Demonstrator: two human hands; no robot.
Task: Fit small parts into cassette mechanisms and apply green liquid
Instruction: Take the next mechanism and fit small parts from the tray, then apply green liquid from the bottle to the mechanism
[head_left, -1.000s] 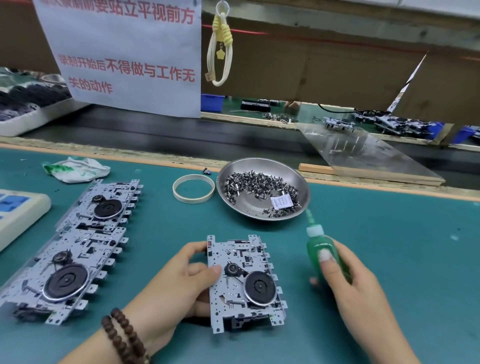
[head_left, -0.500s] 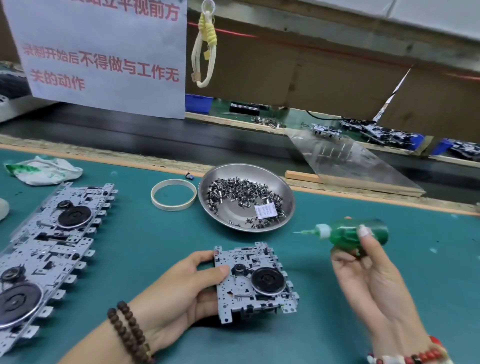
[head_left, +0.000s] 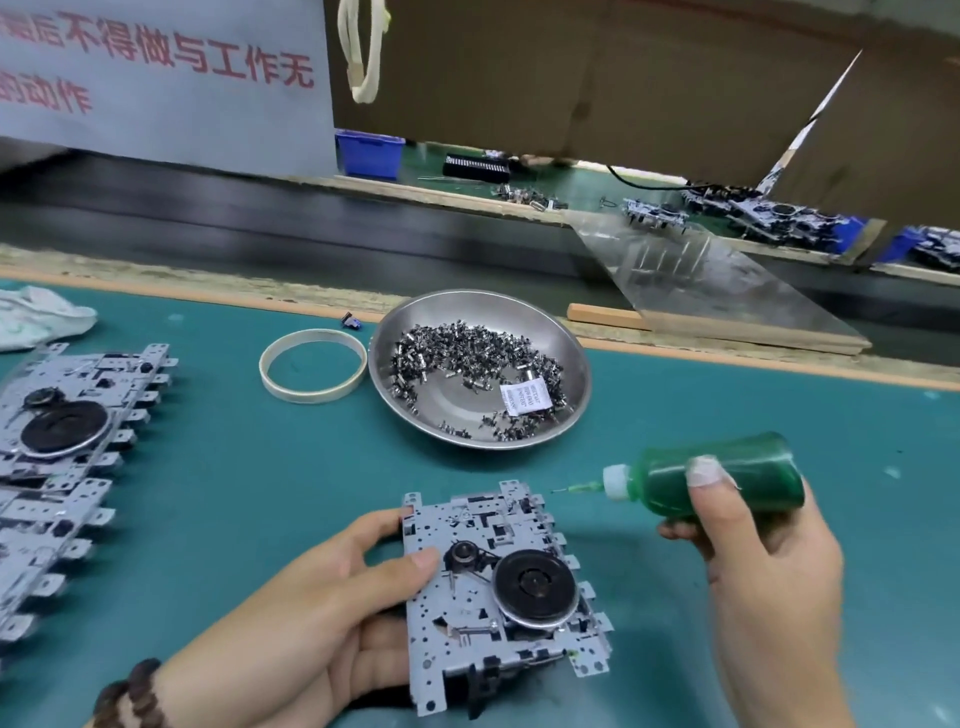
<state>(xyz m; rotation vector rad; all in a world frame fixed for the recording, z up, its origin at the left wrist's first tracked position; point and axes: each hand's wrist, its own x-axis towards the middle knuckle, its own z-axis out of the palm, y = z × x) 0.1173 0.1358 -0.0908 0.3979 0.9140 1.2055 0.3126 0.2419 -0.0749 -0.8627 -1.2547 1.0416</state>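
A silver cassette mechanism (head_left: 498, 597) with a black flywheel sits tilted in front of me on the green mat. My left hand (head_left: 322, 613) grips its left edge, thumb on its top face. In my right hand (head_left: 769, 566) lies a green liquid bottle (head_left: 722, 475), held on its side. The bottle's needle tip points left, just above the mechanism's upper right corner. A steel bowl (head_left: 571, 364) of small metal parts, with a white paper slip in it, stands behind.
Two more cassette mechanisms (head_left: 62, 441) lie in a row at the left. A white ring (head_left: 313, 371) sits left of the bowl, a crumpled cloth (head_left: 41, 314) at far left. A conveyor belt (head_left: 260, 218) and a clear plastic sheet (head_left: 701, 275) lie beyond the table edge.
My right hand has tipped the bottle from upright to sideways and brought its tip nearer the mechanism. The left hand has lifted and tilted the mechanism.
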